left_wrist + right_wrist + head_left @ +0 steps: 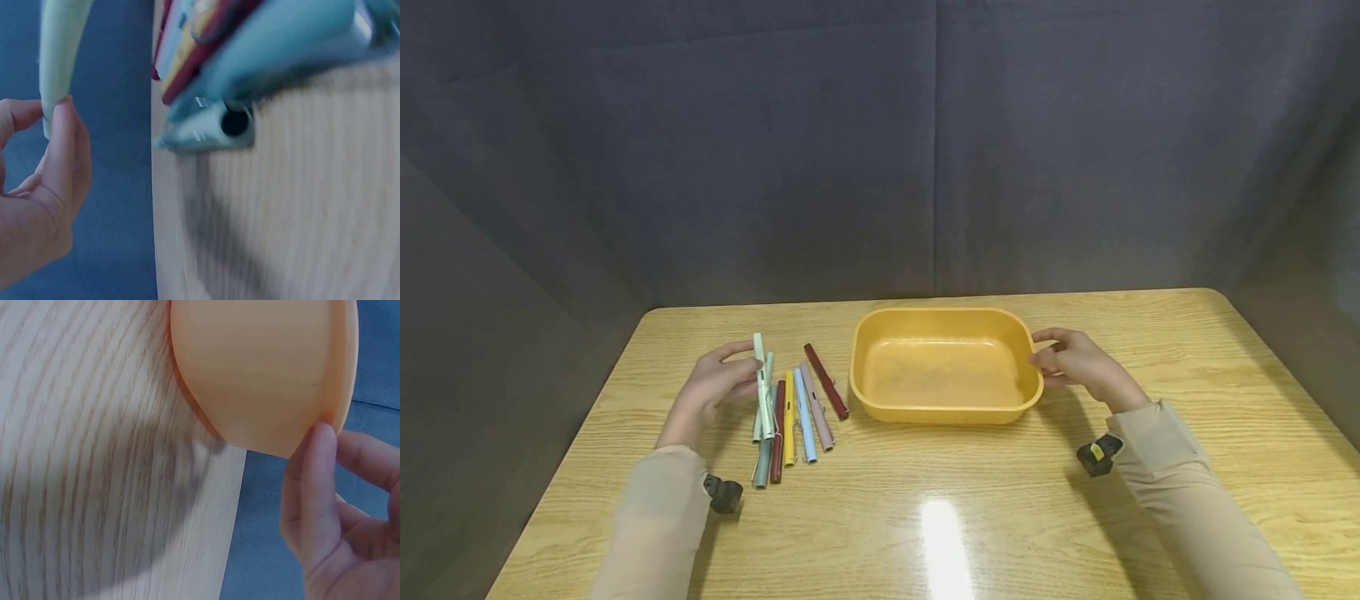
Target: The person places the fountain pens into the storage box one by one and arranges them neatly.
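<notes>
My left hand [711, 387] pinches a pale green pen [762, 379] between thumb and fingers, raised over the left side of the table. In the left wrist view this pen [62, 50] hangs from the fingertips. Beneath it lie a second green pen [757, 427] and a teal pen [762, 467]. Beside them are a dark red pen [777, 450], a yellow pen [789, 429], a light blue pen [806, 421], a mauve pen [818, 412] and another dark red pen [825, 379]. My right hand [1082, 367] pinches the right rim of a yellow-orange tray [940, 415], which holds nothing.
All this is on a light wood table [865, 517] with rounded far corners. Dark grey cloth [790, 167] hangs behind it and along the sides. A dark wrist camera [724, 494] sits on the left cuff, another camera [1099, 455] on the right.
</notes>
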{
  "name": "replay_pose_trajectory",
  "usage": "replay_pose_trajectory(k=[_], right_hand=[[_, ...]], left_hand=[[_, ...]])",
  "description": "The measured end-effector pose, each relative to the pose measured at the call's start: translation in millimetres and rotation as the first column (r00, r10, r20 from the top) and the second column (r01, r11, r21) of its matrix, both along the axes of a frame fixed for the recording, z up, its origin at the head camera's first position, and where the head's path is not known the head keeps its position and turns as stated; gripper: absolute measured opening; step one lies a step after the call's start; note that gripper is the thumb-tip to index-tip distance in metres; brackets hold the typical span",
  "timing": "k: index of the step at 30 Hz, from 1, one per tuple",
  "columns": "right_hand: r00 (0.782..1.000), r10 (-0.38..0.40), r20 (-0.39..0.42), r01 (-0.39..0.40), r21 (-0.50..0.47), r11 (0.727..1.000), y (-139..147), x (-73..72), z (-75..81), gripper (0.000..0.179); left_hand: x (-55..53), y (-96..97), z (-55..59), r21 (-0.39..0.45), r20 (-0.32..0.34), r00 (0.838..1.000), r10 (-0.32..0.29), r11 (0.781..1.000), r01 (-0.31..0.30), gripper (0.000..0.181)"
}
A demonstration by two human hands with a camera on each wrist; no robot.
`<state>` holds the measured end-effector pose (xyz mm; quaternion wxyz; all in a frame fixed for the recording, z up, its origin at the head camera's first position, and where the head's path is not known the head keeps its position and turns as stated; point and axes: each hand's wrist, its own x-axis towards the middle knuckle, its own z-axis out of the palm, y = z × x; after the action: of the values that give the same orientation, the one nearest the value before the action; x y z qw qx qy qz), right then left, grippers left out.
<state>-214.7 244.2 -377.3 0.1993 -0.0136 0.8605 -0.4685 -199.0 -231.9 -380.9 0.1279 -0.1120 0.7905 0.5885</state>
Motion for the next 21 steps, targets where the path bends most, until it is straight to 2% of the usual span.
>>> replay_pose_trajectory(k=[6, 11, 21], right_hand=[[1.000, 0.006, 0.002, -0.006, -0.005, 1.000, -0.9, -0.3, 0.2, 0.056], [1.000, 0.001, 0.008, -0.001, 0.002, 1.000, -2.2, -1.7, 0.1, 0.057], [1.000, 0.007, 0.010, -0.007, 0.015, 1.000, -3.2, -5.0, 0.8, 0.057]], left_hand=[[-4.9, 15.5, 5.2, 0.133, -0.002, 0.999, 0.033, 0.991, -0.033, 0.061], [-8.7, 30.2, 7.6, 0.218, -0.022, 1.000, 0.014, 0.976, -0.009, 0.061], [-18.5, 64.3, 11.1, 0.278, 0.012, 0.999, 0.032, 0.960, -0.034, 0.059]])
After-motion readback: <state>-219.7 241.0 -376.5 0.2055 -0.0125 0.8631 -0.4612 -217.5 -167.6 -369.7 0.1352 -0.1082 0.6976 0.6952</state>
